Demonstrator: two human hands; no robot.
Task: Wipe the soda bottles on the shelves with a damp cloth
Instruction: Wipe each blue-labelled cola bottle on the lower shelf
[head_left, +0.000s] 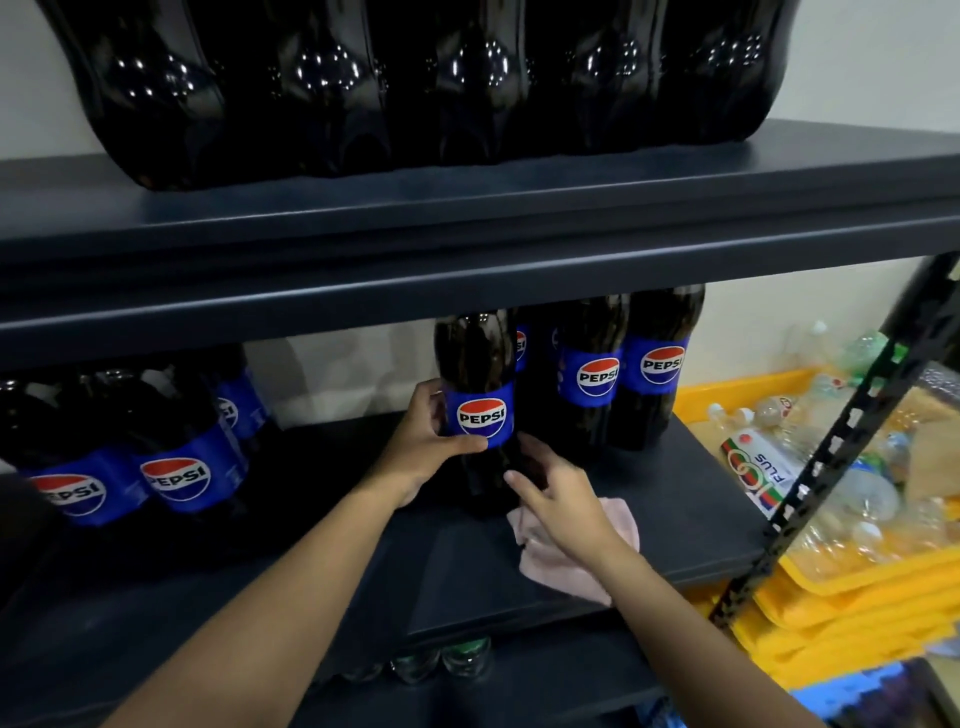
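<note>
At frame centre the left hand (423, 441) gripped the Pepsi bottle (478, 410) at its label. The right hand (558, 499), fingers spread, perhaps touched its base above the pink cloth (566, 566). Full, heavy, slick: hold the waist

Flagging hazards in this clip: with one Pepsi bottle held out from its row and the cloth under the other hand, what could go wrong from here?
1. The left hand grips the Pepsi bottle around its label only; the right hand merely touches its lower part, so it might tip or slip.
2. The pink cloth lies at the shelf front edge and could be dragged off.
3. The held bottle stands close to its neighbours and could knock them.
</note>
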